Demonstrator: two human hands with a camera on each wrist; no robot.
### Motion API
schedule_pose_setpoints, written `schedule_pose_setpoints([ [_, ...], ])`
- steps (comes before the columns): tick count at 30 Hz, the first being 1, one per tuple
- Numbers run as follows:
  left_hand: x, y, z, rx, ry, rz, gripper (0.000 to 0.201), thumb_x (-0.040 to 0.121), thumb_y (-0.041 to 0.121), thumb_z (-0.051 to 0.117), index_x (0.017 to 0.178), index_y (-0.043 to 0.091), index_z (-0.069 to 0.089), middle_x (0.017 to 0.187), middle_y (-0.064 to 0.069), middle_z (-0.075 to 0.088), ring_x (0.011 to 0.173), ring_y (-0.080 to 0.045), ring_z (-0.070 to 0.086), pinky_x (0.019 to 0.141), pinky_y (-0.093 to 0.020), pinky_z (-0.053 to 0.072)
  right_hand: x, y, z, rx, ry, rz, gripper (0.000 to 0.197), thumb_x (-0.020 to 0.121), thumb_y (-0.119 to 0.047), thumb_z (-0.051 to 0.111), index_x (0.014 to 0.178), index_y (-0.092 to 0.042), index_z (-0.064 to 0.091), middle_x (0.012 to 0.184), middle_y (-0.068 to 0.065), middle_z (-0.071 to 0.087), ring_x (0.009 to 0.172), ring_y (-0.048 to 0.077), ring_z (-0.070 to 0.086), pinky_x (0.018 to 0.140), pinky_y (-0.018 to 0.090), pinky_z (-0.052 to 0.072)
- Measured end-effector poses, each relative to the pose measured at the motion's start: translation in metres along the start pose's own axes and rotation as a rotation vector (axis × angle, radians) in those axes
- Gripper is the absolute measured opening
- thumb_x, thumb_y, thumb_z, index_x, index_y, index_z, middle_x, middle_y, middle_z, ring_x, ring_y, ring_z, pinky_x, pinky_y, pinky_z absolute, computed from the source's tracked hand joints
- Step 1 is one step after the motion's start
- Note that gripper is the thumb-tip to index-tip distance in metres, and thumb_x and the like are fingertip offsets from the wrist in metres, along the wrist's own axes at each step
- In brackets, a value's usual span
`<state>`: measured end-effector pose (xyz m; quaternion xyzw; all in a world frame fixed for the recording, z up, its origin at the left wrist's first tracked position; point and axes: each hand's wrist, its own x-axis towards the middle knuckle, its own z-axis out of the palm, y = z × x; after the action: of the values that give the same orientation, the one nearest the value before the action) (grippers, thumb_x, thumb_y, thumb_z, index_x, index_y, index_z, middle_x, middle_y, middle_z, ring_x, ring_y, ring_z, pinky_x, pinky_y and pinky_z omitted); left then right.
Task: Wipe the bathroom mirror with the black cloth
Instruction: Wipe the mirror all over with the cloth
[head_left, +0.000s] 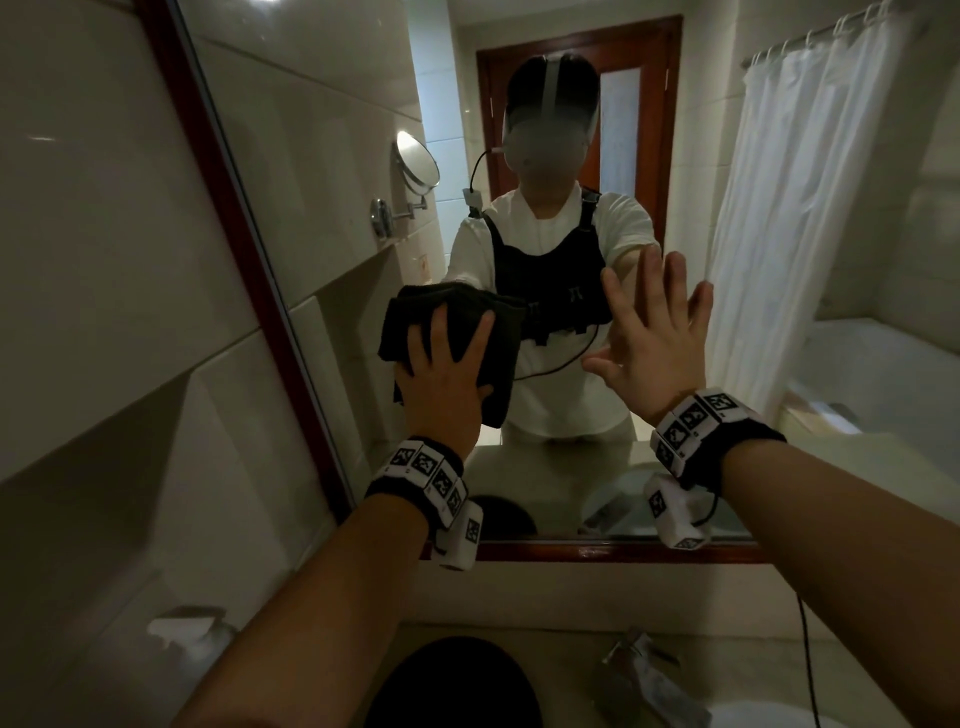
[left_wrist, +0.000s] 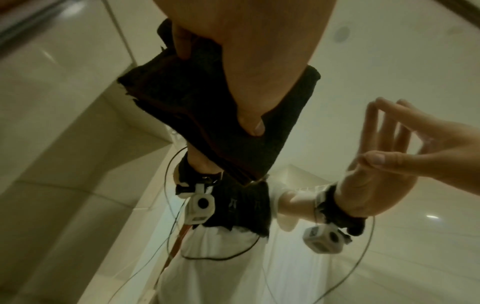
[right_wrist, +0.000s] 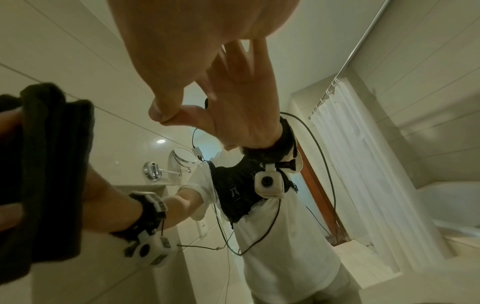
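Note:
The bathroom mirror (head_left: 337, 156) in its dark red wooden frame (head_left: 208, 171) fills the wall ahead. My left hand (head_left: 444, 364) presses the folded black cloth (head_left: 410, 306) flat against the lower left part of the glass, fingers spread straight over it. In the left wrist view the cloth (left_wrist: 187, 98) lies under my palm and thumb (left_wrist: 254, 125). To the right of it, my right hand (head_left: 654, 338) is bare, fingers spread, with its fingertips (left_wrist: 374, 105) touching the glass. The right wrist view shows that hand (right_wrist: 182, 61) meeting its reflection, with the cloth (right_wrist: 52, 164) at the left edge.
Below the mirror runs a counter with a chrome faucet (head_left: 639, 660), a black round object (head_left: 452, 686) and a white basin edge (head_left: 779, 719). A white holder (head_left: 187, 629) sticks out of the tiled left wall. The glass reflects me, a door, a round shaving mirror (head_left: 415, 161) and a shower curtain.

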<state>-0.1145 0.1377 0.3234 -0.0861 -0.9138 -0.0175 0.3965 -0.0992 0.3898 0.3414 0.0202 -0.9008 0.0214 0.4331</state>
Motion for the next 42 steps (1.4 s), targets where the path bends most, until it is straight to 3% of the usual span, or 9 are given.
schedule_pose_setpoints([
  [5, -0.022, -0.037, 0.015, -0.018, -0.035, -0.107, 0.100, 0.074, 0.041, 0.078, 0.153, 0.038, 0.016, 0.156, -0.016, 0.012, 0.138, -0.046, 0.019, 0.099, -0.065, 0.040, 0.000, -0.001, -0.002, 0.000, -0.004, 0.010, 0.108, 0.075, -0.064, 0.067, 0.158, -0.033, 0.003, 0.164, 0.011, -0.014, 0.150, 0.036, -0.014, 0.117, 0.065, 0.001],
  [10, -0.050, -0.071, 0.036, -0.068, -0.034, -0.214, 0.102, 0.068, 0.034, 0.086, 0.149, 0.029, 0.023, 0.152, -0.023, 0.022, 0.134, -0.052, 0.028, 0.097, -0.064, 0.043, -0.001, 0.000, 0.000, -0.007, -0.002, 0.002, 0.109, 0.075, -0.064, 0.067, 0.158, -0.032, 0.005, 0.165, 0.013, -0.011, 0.150, 0.037, -0.012, 0.116, 0.067, 0.002],
  [19, -0.060, -0.086, 0.043, -0.097, -0.075, -0.231, 0.098, 0.074, 0.034, 0.081, 0.151, 0.027, 0.020, 0.155, -0.023, 0.016, 0.138, -0.049, 0.023, 0.099, -0.064, 0.040, -0.001, 0.000, 0.001, -0.002, 0.007, -0.005, 0.109, 0.076, -0.063, 0.067, 0.158, -0.032, 0.003, 0.164, 0.013, -0.012, 0.150, 0.038, -0.013, 0.116, 0.068, 0.001],
  [28, -0.014, -0.116, 0.006, -0.087, -0.026, -0.191, 0.096, 0.075, 0.026, 0.082, 0.153, 0.029, 0.025, 0.160, -0.019, 0.008, 0.143, -0.045, 0.015, 0.100, -0.061, 0.041, -0.001, 0.000, 0.001, 0.005, 0.000, 0.000, 0.108, 0.075, -0.064, 0.066, 0.158, -0.032, 0.004, 0.164, 0.013, -0.013, 0.150, 0.039, -0.012, 0.116, 0.067, 0.002],
  [34, 0.007, -0.117, -0.013, -0.157, -0.024, -0.224, 0.094, 0.080, 0.023, 0.078, 0.155, 0.032, 0.021, 0.163, -0.013, 0.000, 0.146, -0.042, 0.007, 0.111, -0.062, 0.029, 0.000, -0.002, -0.001, 0.011, -0.009, 0.009, 0.109, 0.075, -0.064, 0.067, 0.158, -0.033, 0.003, 0.164, 0.013, -0.013, 0.150, 0.040, -0.013, 0.115, 0.069, 0.005],
  [42, 0.026, -0.121, -0.033, -0.164, 0.037, -0.218, 0.097, 0.077, 0.028, 0.080, 0.154, 0.036, 0.022, 0.163, -0.010, 0.003, 0.142, -0.044, 0.014, 0.107, -0.063, 0.034, 0.000, -0.002, -0.002, 0.024, -0.017, 0.009, 0.107, 0.076, -0.064, 0.067, 0.158, -0.032, 0.005, 0.164, 0.013, -0.013, 0.150, 0.038, -0.014, 0.116, 0.067, 0.002],
])
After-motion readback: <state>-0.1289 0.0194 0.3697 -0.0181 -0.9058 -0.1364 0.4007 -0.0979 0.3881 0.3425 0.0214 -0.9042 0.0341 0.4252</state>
